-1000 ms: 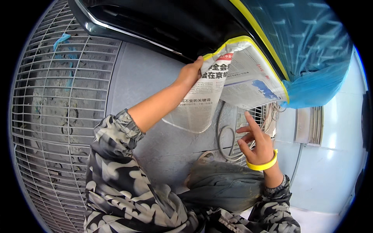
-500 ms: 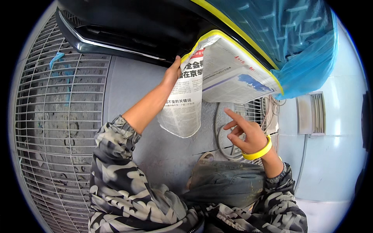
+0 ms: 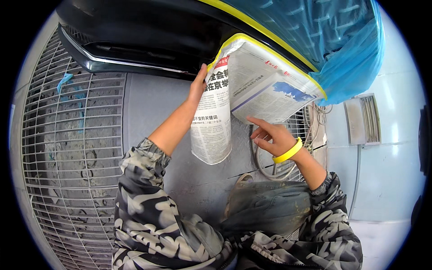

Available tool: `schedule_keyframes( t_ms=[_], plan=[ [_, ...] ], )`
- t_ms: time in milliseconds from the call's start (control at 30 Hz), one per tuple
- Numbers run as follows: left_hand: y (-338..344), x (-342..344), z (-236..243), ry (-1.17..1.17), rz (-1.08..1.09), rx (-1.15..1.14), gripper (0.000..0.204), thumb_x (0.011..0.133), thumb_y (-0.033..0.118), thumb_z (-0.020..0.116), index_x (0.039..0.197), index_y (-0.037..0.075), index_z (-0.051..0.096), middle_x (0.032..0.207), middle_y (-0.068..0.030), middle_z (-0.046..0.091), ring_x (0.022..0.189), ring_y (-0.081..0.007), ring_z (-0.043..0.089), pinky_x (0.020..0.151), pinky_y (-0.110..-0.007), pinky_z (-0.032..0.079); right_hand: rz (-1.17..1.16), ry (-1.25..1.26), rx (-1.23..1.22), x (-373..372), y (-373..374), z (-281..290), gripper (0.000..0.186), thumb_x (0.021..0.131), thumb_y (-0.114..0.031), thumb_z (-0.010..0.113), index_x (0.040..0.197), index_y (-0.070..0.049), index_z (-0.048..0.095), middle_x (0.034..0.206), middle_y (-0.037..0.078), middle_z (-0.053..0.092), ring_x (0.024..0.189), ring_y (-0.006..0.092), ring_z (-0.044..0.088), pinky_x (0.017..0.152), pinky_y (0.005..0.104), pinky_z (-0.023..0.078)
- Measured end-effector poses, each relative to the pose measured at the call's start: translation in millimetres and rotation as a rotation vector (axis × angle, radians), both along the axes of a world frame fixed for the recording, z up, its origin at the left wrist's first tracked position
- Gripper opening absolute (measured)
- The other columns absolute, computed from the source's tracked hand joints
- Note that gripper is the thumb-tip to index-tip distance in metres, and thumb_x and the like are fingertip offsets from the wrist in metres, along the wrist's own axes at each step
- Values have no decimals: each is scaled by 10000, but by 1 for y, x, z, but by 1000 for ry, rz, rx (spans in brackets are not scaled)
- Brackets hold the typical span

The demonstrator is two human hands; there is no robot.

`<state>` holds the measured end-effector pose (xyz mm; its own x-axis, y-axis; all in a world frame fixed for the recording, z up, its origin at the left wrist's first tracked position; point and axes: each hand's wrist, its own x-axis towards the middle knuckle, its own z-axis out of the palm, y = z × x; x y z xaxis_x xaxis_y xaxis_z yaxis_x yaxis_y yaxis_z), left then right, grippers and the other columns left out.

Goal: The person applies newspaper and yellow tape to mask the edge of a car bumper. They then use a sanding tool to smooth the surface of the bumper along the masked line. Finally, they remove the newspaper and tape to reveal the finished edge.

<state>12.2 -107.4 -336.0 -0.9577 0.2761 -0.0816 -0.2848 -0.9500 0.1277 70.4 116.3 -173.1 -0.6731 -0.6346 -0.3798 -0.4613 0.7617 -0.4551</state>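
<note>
Newspaper (image 3: 265,85) along edge of panel (image 3: 135,27); grating (image 3: 74,153) left, plastic sheet (image 3: 348,67) upper right, vent (image 3: 370,119) far right.

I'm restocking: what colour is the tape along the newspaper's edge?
The tape is yellow, clearest in the head view.

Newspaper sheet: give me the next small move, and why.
Probably press the yellow tape against the black panel with the left hand: that hand is at the tape's left end, and the newspaper sheet hangs below, its left part curling.

We see printed newspaper (image 3: 265,85), partly curled, with yellow tape (image 3: 243,36) along its top, hanging by the black panel's (image 3: 148,31) lower edge.
</note>
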Motion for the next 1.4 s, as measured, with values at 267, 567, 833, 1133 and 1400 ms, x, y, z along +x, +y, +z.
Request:
schedule_keyframes(
  t_ms=[267, 567, 833, 1133, 1400],
  plan=[
    [-48, 39, -10, 72, -227, -583, 750, 951, 629, 379, 1346, -2, 469, 1255, -162, 587, 1163, -230, 554, 1014, -386, 407, 60, -64, 23, -7, 25, -36, 554, 871, -228, 650, 1376, -90, 467, 955, 123, 695, 824, 280, 673, 748, 372, 539],
    [32, 116, 52, 33, -270, -933, 631, 989, 452, 363, 1442, 16, 310, 1286, -192, 525, 1126, -281, 563, 931, -443, 501, -33, -124, -220, 14, 5, -67, 1096, 757, -497, 753, 1497, 24, 136, 1439, 338, 336, 1359, 442, 332, 1133, 433, 279],
    [93, 39, 57, -15, -128, -1002, 491, 998, 353, 310, 1346, 10, 357, 1229, -182, 526, 1073, -277, 575, 877, -443, 505, -286, -44, -326, -55, 62, -81, 568, 818, -225, 687, 1326, -39, 515, 1239, 181, 606, 1139, 288, 580, 969, 352, 440],
    [87, -18, 69, 530, 380, -2092, 327, 921, 326, 525, 888, 30, 660, 894, -238, 665, 754, -392, 659, 677, -481, 534, -608, 429, -567, -101, 118, 7, 256, 959, -208, 531, 1035, -19, 687, 920, 46, 669, 794, 109, 606, 678, 241, 507],
    [99, -30, 44, 912, 662, -2108, 370, 817, 70, 602, 1181, 104, 545, 1022, -180, 594, 914, -383, 613, 754, -455, 517, -81, 282, -543, -65, 40, -8, 338, 875, -39, 578, 1207, -80, 629, 967, 62, 649, 887, 142, 634, 796, 259, 508]
  ],
)
